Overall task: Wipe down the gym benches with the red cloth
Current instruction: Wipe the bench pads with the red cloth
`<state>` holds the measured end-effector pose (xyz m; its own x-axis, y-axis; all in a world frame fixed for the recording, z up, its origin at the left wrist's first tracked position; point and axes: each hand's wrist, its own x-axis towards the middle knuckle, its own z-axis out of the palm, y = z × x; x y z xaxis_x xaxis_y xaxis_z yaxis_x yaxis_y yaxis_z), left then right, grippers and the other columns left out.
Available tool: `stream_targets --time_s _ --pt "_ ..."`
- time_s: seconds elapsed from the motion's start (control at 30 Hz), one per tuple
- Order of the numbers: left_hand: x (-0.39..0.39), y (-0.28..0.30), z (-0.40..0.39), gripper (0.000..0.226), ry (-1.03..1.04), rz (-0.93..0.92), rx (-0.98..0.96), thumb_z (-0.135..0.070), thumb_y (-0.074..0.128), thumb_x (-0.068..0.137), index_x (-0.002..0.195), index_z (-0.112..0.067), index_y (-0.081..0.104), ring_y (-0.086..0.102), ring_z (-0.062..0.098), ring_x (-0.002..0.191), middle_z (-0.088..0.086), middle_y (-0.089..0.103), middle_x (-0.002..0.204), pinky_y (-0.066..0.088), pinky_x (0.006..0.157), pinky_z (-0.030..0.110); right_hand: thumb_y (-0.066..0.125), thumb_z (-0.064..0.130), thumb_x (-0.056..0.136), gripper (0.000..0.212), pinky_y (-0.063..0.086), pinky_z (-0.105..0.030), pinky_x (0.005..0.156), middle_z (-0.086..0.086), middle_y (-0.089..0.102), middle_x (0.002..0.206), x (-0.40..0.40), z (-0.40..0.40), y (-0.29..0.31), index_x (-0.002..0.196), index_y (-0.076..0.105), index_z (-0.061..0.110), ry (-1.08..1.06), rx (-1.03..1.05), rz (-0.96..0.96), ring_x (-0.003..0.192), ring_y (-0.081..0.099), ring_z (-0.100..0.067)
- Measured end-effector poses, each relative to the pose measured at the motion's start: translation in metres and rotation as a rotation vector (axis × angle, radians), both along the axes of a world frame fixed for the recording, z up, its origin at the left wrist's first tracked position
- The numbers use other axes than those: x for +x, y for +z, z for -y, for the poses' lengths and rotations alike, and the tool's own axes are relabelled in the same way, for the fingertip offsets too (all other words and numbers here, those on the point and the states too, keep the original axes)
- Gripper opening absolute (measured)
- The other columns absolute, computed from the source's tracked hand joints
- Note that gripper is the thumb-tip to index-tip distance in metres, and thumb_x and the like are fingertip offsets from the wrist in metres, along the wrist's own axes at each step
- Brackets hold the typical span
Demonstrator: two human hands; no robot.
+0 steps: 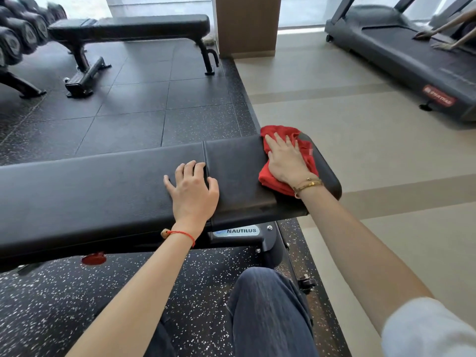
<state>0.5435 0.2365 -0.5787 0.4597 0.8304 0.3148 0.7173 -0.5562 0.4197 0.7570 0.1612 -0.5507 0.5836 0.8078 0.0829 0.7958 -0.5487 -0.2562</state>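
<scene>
At the far left, a rack of dumbbells (18, 34) and a second bench (128, 27) are seen across the dark floor, not yet being wiped. Nearer, the long black desk (77, 191) is steadied by the left hand (193, 191), whose grip is empty: the fingers are spread and lightly bent on the pad, the tips at the seam between the two cushions. Further right, the red cloth (286, 161) is pressed flat under the right hand (286, 158), fingers straight, nothing pinched, on the seat end near its rounded edge. The cloth is bunched there, so it could be pushed off the end, and the seam could be skipped. At the far right a treadmill (401, 55) is seen.
</scene>
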Motion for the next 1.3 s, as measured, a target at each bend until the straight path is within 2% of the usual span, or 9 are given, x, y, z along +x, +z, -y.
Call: stream_targets --time_s 0.2,0.33,0.53,0.67,0.8,0.9,1.07,1.17,1.3 --pt "-0.006 0.009 -0.001 0.046 -0.048 -0.029 -0.090 -0.029 0.045 0.097 0.142 -0.017 0.048 0.024 0.021 0.146 0.002 0.041 0.153 0.007 0.121 0.057 0.036 0.019 0.100 0.054 0.002 -0.042 0.122 0.001 0.018 0.161 -0.049 0.035 -0.012 0.151 0.024 0.026 0.252 0.095 -0.016 0.149 0.011 -0.027" --pt "-0.032 0.012 -0.011 0.048 -0.077 -0.139 -0.029 -0.030 0.046 0.097 0.144 -0.016 0.046 0.021 0.028 0.147 0.009 0.035 0.156 0.013 0.121 0.053 0.034 0.022 0.101 0.051 -0.001 -0.041 0.122 0.002 0.017 0.161 -0.030 0.020 -0.007 0.151 0.025 0.027 0.183 0.061 -0.034 0.149 0.011 -0.027" --pt "-0.075 0.006 -0.030 0.047 0.004 -0.206 0.004 -0.033 0.045 0.098 0.143 -0.019 0.045 0.025 0.029 0.144 0.006 0.040 0.152 0.013 0.119 0.061 0.029 0.023 0.102 0.051 -0.004 -0.044 0.122 -0.003 0.012 0.162 -0.046 -0.037 0.001 0.152 0.022 0.023 0.116 0.035 -0.070 0.149 0.006 -0.031" --pt "-0.073 0.004 -0.030 0.046 0.026 -0.163 0.012 -0.035 0.046 0.096 0.139 -0.022 0.047 0.029 0.029 0.140 0.004 0.044 0.148 0.017 0.118 0.059 0.034 0.020 0.101 0.051 -0.002 -0.043 0.122 0.000 0.015 0.161 -0.083 -0.035 0.002 0.152 0.024 0.024 0.274 0.056 -0.074 0.149 0.007 -0.029" --pt "-0.075 0.002 -0.031 0.045 0.033 -0.150 0.038 -0.036 0.047 0.095 0.138 -0.023 0.049 0.033 0.027 0.139 0.002 0.046 0.146 0.019 0.117 0.057 0.040 0.018 0.099 0.053 0.005 -0.041 0.122 0.005 0.023 0.159 -0.101 0.008 -0.009 0.150 0.030 0.028 0.483 0.140 -0.049 0.149 0.012 -0.020" --pt "-0.075 0.002 -0.032 0.045 0.027 -0.146 0.044 -0.036 0.046 0.095 0.138 -0.023 0.049 0.033 0.026 0.139 0.001 0.046 0.147 0.018 0.117 0.057 0.039 0.018 0.099 0.052 0.005 -0.039 0.122 0.005 0.023 0.159 -0.072 0.012 -0.009 0.149 0.031 0.029 0.437 0.112 -0.066 0.149 0.014 -0.019" --pt "-0.074 0.002 -0.031 0.044 0.035 -0.138 0.051 -0.036 0.045 0.094 0.136 -0.024 0.050 0.034 0.025 0.138 0.000 0.048 0.144 0.020 0.116 0.057 0.035 0.021 0.101 0.050 0.000 -0.042 0.122 0.002 0.018 0.161 -0.051 -0.047 -0.001 0.150 0.030 0.025 0.197 0.063 -0.078 0.149 0.010 -0.026" --pt "-0.074 0.001 -0.032 0.044 0.041 -0.137 0.052 -0.036 0.046 0.093 0.135 -0.024 0.051 0.035 0.025 0.137 0.000 0.048 0.143 0.021 0.116 0.057 0.036 0.020 0.100 0.050 0.002 -0.042 0.122 0.002 0.020 0.160 -0.084 -0.064 -0.001 0.149 0.031 0.025 0.274 0.071 -0.063 0.149 0.012 -0.028" --pt "-0.074 0.002 -0.030 0.044 0.049 -0.122 0.061 -0.033 0.047 0.093 0.135 -0.022 0.053 0.036 0.025 0.137 0.000 0.049 0.144 0.021 0.115 0.056 0.040 0.017 0.098 0.049 0.003 -0.039 0.122 0.005 0.028 0.157 -0.129 -0.034 -0.006 0.146 0.037 0.026 0.454 0.153 -0.069 0.148 0.015 -0.023"
